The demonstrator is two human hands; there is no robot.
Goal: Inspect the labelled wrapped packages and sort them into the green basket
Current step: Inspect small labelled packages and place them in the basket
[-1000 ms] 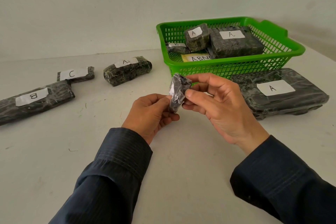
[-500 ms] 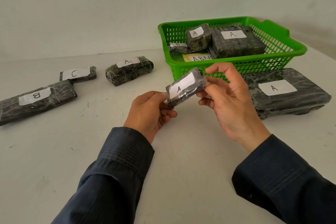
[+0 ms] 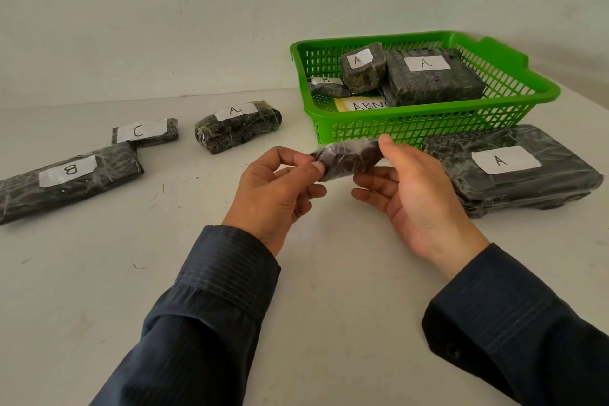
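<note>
My left hand [image 3: 276,194] pinches one end of the small dark package in crinkled clear film [image 3: 349,158], and my right hand [image 3: 415,194] grips the other. It is held level above the white table [image 3: 164,273], its mottled side up, just before the green plastic mesh basket [image 3: 395,128].

left sleeve [image 3: 211,300]: long, dark navy, fine pale stripes, cuff at wrist | right sleeve [image 3: 514,330]: same striped fabric, dark button [image 3: 452,352] on cuff | left hand [image 3: 273,189], right hand [image 3: 417,198]: bare
</note>
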